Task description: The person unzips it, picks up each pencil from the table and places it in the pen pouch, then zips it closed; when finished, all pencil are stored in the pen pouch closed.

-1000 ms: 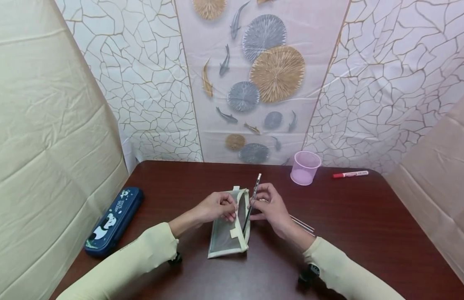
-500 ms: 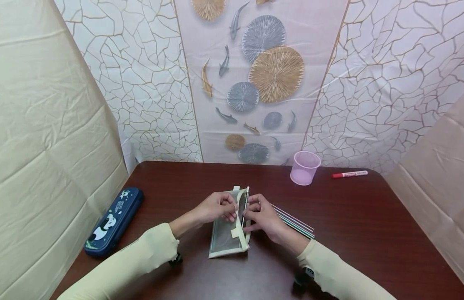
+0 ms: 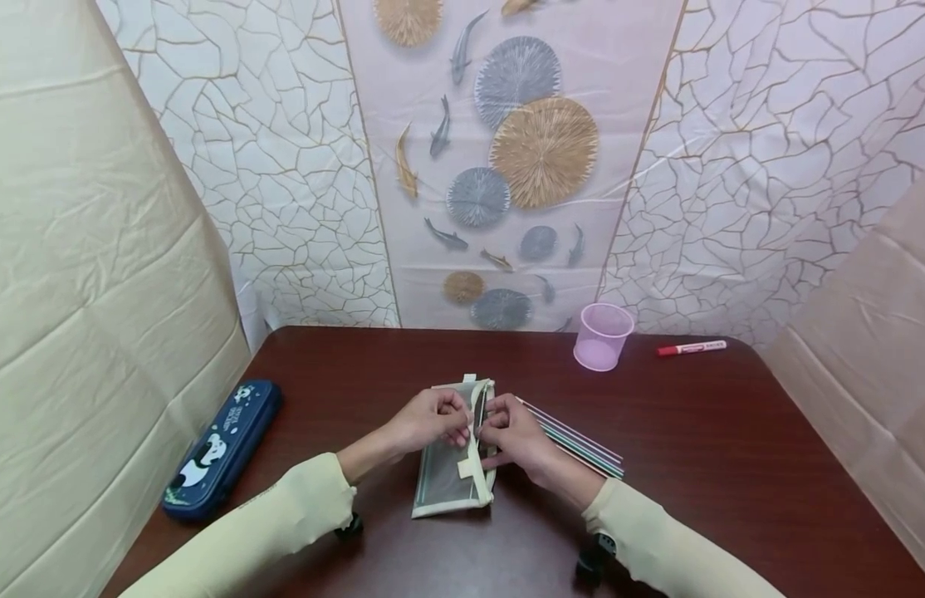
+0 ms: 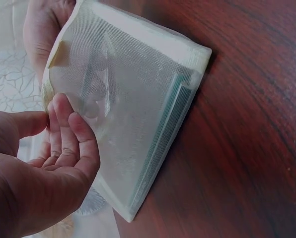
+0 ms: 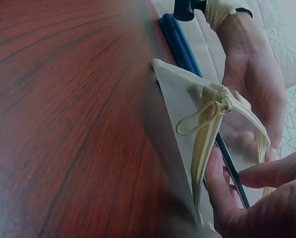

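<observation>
From my head, one camera looks forward and down across the desk (image 3: 694,465) to the patterned wall hanging (image 3: 545,154). My two wrist cameras face the mesh pouch (image 4: 133,124) close up from opposite sides, the desk tipped sideways in each; all three views share it.

We can read no word or number for certain. On the case (image 3: 222,448), we see pale lettering (image 3: 227,421) above the panda (image 3: 203,462), too small and blurred for us to spell out. On the marker (image 3: 692,349), we find print along the white barrel, likewise too tiny for us to read.
</observation>
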A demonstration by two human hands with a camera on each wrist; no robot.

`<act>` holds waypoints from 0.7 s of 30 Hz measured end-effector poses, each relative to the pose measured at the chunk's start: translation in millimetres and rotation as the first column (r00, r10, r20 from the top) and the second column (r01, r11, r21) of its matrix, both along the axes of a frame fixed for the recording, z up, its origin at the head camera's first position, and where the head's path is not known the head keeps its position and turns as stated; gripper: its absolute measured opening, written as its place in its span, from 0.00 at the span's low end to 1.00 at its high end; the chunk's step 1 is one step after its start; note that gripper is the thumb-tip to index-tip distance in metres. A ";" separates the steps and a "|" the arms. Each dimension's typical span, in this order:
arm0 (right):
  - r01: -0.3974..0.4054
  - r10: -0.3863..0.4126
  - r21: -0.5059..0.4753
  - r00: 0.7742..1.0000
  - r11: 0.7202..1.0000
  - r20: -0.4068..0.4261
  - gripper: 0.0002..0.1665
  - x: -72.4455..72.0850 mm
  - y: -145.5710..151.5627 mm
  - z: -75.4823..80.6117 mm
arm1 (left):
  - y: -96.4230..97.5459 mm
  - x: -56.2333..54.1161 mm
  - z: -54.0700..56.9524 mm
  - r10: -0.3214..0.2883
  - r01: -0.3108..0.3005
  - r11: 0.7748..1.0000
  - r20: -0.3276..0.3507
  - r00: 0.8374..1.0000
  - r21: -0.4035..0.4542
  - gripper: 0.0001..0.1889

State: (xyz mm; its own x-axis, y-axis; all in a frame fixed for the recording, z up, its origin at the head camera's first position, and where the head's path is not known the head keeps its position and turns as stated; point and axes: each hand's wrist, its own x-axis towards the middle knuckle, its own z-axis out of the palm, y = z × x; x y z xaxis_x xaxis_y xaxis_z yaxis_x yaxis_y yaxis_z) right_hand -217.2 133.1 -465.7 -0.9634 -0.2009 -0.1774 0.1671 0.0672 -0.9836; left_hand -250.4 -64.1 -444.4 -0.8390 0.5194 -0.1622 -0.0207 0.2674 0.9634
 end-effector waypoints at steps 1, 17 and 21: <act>-0.005 0.005 0.011 1.000 1.000 0.000 0.26 -0.1 -1.0 0.2 | -0.1 0.2 -0.2 -0.001 0.001 1.000 0.003 1.000 0.002 0.06; 0.011 -0.010 0.058 1.000 0.998 -0.007 0.27 -3.2 0.1 1.0 | 1.9 0.3 3.3 0.000 0.000 1.000 0.010 1.000 0.002 0.06; 0.046 -0.046 -0.005 0.999 0.999 -0.018 0.29 -2.8 6.4 3.1 | 2.2 -0.5 3.6 0.005 -0.005 1.000 0.009 1.000 0.006 0.06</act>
